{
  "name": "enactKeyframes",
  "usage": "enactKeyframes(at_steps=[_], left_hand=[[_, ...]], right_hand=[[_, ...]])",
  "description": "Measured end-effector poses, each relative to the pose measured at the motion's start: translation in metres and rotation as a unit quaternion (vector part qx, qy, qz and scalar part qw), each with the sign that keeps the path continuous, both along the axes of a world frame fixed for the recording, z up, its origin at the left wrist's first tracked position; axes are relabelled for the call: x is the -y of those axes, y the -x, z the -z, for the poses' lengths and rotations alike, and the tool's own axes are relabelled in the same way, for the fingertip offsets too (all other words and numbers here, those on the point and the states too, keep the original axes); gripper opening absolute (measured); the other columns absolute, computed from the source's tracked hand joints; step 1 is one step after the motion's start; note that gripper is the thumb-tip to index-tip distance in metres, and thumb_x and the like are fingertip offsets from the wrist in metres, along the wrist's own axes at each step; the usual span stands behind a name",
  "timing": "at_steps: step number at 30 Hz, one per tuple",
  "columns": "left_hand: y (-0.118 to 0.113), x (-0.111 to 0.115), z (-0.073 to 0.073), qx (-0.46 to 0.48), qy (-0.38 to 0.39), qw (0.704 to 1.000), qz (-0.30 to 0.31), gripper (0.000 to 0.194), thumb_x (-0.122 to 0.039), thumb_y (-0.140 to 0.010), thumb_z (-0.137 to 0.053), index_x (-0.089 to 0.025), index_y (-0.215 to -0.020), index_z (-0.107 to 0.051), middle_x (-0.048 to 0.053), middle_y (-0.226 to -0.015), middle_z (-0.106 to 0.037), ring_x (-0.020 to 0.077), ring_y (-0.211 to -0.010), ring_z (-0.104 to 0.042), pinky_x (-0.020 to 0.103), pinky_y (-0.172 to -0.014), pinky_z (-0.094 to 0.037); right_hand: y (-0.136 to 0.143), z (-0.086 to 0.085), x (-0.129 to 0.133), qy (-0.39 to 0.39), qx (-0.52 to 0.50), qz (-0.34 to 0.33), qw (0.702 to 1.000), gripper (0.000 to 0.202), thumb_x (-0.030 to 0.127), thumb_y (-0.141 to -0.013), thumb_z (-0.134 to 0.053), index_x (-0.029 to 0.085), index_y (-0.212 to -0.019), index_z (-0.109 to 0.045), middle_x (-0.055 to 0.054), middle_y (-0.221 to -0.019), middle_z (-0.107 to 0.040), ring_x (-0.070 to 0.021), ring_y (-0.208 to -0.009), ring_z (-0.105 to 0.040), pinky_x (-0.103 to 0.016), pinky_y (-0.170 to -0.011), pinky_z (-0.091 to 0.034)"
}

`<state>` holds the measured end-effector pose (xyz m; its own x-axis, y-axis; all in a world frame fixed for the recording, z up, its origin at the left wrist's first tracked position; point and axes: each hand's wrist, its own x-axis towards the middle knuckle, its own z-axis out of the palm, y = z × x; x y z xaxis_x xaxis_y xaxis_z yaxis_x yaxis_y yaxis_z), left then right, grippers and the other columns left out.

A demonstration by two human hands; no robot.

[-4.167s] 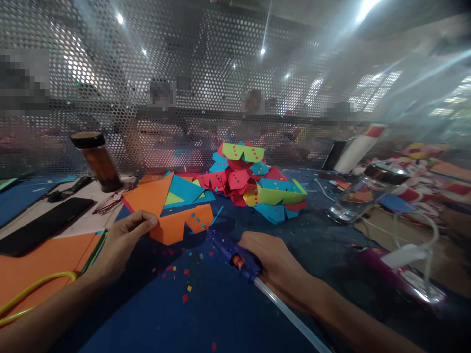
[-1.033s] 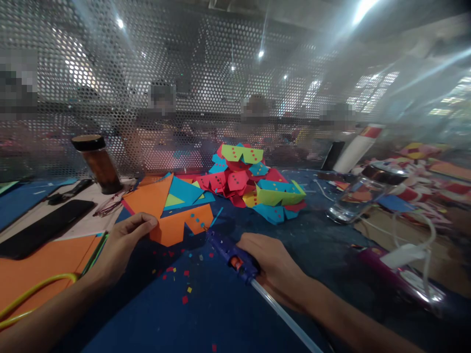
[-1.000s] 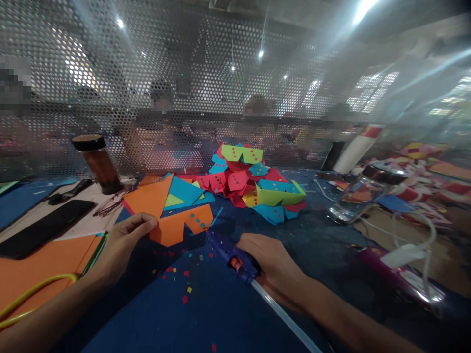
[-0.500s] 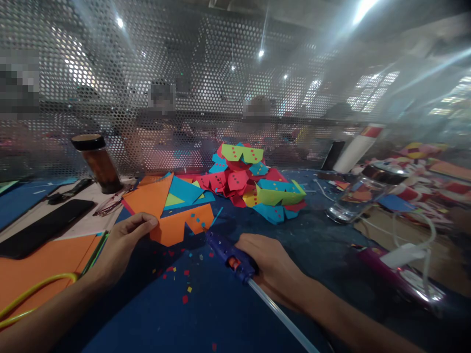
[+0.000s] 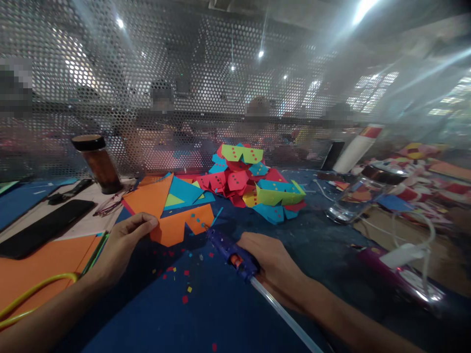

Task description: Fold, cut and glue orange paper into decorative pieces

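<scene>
My left hand pinches the left end of an orange paper cut-out, notched in its lower edge like a mask. Small blue squares dot its right half. In my right hand is a dark blue glue gun, with a clear glue stick poking out of its back. Its nozzle is at the lower right part of the orange paper, close to a blue square; whether it touches cannot be made out. A thin blue strip stands off the paper's right end. Tiny coloured paper squares lie scattered below.
Folded coloured paper pieces are heaped beyond my hands, beside orange and blue sheets. A brown jar and black phone lie left, near yellow handles. At right are a clear bottle and a purple device with a cable.
The glue gun and my right hand have shifted very slightly to the right. My left hand and the orange paper have stayed in place.
</scene>
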<state>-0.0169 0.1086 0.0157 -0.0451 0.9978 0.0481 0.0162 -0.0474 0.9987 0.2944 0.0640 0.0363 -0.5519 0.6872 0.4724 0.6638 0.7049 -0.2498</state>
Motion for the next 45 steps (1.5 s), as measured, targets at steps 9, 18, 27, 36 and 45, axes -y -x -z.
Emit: enactKeyframes(at_steps=[9, 18, 27, 36, 45], left_hand=[[0.0006, -0.0003, 0.0001, -0.002, -0.001, 1.0, 0.005, 0.026, -0.046, -0.072, -0.078, -0.021, -0.073, -0.07, -0.002, -0.069, -0.062, 0.0135, -0.062, -0.053, 0.022, -0.056, -0.041], [-0.0008, 0.0017, -0.0021, -0.006, -0.003, 1.0, 0.009, 0.027, -0.046, -0.073, -0.077, -0.02, -0.073, -0.069, -0.001, -0.071, -0.061, 0.0141, -0.066, -0.052, 0.022, -0.058, -0.041], [0.0011, -0.0003, 0.0016, 0.0, 0.002, 1.0, 0.012, 0.027, -0.047, -0.074, -0.077, -0.021, -0.074, -0.069, -0.002, -0.071, -0.059, 0.013, -0.065, -0.051, 0.021, -0.057, -0.04], [0.0015, 0.0, 0.0026, 0.004, 0.011, 1.0, 0.013, 0.027, -0.047, -0.075, -0.077, -0.021, -0.074, -0.069, -0.002, -0.07, -0.057, 0.012, -0.063, -0.049, 0.02, -0.054, -0.039], [0.0021, -0.0009, 0.003, 0.003, 0.006, 1.0, 0.014, 0.027, -0.047, -0.075, -0.077, -0.021, -0.073, -0.068, -0.003, -0.07, -0.058, 0.012, -0.066, -0.049, 0.019, -0.059, -0.04]], right_hand=[[0.0009, -0.0002, -0.0003, 0.009, 0.001, 0.022, 1.0, 0.024, 0.033, -0.097, -0.042, 0.02, -0.08, -0.054, 0.0, -0.07, -0.055, -0.0129, -0.059, -0.046, -0.026, -0.056, -0.031], [0.0016, -0.0012, -0.0001, 0.018, 0.0, 0.008, 1.0, 0.022, 0.031, -0.096, -0.044, 0.02, -0.08, -0.053, 0.0, -0.071, -0.056, -0.0134, -0.06, -0.047, -0.027, -0.057, -0.031], [0.0007, -0.002, 0.0002, 0.011, -0.005, 0.0, 1.0, 0.02, 0.029, -0.096, -0.043, 0.021, -0.079, -0.051, 0.0, -0.07, -0.054, -0.0128, -0.059, -0.044, -0.026, -0.056, -0.03], [0.0012, -0.0015, 0.0009, 0.028, 0.004, -0.011, 1.0, 0.021, 0.032, -0.096, -0.045, 0.02, -0.082, -0.053, 0.0, -0.072, -0.056, -0.0132, -0.06, -0.047, -0.027, -0.056, -0.032], [0.001, -0.0064, 0.0022, 0.029, 0.026, -0.003, 0.999, 0.018, 0.029, -0.096, -0.046, 0.019, -0.082, -0.054, -0.001, -0.072, -0.057, -0.0132, -0.061, -0.049, -0.027, -0.057, -0.033]])
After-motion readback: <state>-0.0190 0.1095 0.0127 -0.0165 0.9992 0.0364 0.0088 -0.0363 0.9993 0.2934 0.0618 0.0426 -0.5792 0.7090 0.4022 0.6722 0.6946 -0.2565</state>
